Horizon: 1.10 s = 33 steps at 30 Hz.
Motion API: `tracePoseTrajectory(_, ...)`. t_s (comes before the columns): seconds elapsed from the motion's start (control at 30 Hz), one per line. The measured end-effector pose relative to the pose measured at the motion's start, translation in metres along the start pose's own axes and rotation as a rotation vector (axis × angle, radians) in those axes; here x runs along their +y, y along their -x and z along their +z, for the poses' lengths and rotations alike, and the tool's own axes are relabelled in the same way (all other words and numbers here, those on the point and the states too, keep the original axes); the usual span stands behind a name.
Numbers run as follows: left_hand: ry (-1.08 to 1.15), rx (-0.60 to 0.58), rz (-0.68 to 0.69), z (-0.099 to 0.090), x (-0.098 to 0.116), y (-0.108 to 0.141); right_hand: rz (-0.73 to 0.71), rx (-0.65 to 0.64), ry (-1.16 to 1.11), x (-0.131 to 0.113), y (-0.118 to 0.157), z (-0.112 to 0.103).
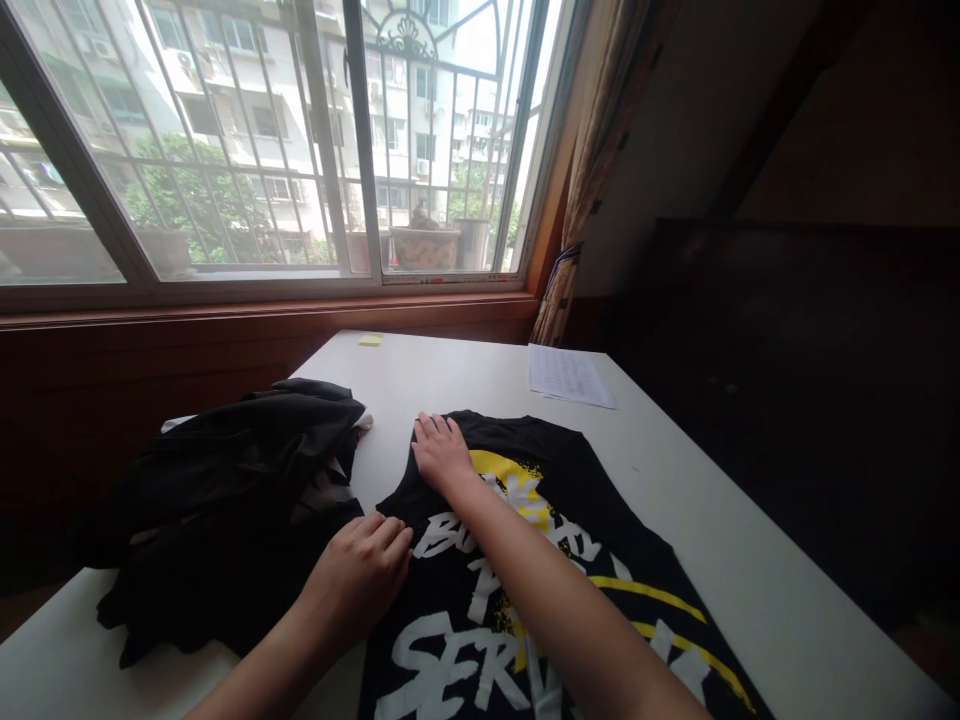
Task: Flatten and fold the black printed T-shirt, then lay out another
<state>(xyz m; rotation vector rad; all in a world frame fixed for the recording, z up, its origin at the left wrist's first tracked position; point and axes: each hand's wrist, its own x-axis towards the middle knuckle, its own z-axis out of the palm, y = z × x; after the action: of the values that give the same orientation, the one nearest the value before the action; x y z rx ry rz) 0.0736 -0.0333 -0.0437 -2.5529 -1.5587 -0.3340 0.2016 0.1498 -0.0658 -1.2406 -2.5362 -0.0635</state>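
A black T-shirt [517, 560] with white lettering and yellow print lies spread on the white table. My left hand [367, 560] is closed at the shirt's left edge, fingers curled on the fabric near the sleeve. Farther up, my right hand [442, 452] rests on the shirt's upper left shoulder with fingers laid out. My right forearm crosses over the print and hides part of the lettering. Left of the shirt is a heap of dark clothes [240, 480], with some pale fabric showing at its edge.
The white table [450, 370] stands below a barred window [247, 150]. Printed papers [571, 376] lie at the table's far right, and a yellow sticky note [370, 340] near its far edge. A tied curtain [581, 180] hangs right of the window.
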Motion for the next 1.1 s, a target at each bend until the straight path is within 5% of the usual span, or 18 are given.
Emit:
tracePoseTrajectory(0.2,-0.017,0.051,0.003,-0.002,0.003,-0.002,-0.117,-0.108,-0.154,0.032,0.065,-0.017)
tracePoseTrajectory(0.4,-0.003,0.116,0.016,0.002,0.001,-0.001,-0.146,-0.157,-0.25,0.102,0.148,-0.067)
tracePoseTrajectory(0.53,0.0,0.156,0.055,0.015,-0.005,-0.004,0.031,-0.062,-0.162,0.163,0.205,-0.092)
tracePoseTrajectory(0.67,-0.006,0.052,0.054,0.034,-0.015,-0.006,0.236,-0.116,-0.108,0.205,0.255,-0.089)
tracePoseTrajectory(0.83,0.034,-0.032,-0.016,0.043,-0.02,-0.005,0.264,-0.23,-0.08,0.214,0.285,-0.078)
tracePoseTrajectory(1.1,0.078,-0.128,-0.084,0.037,-0.017,-0.007,0.267,-0.235,-0.044,0.2,0.284,-0.087)
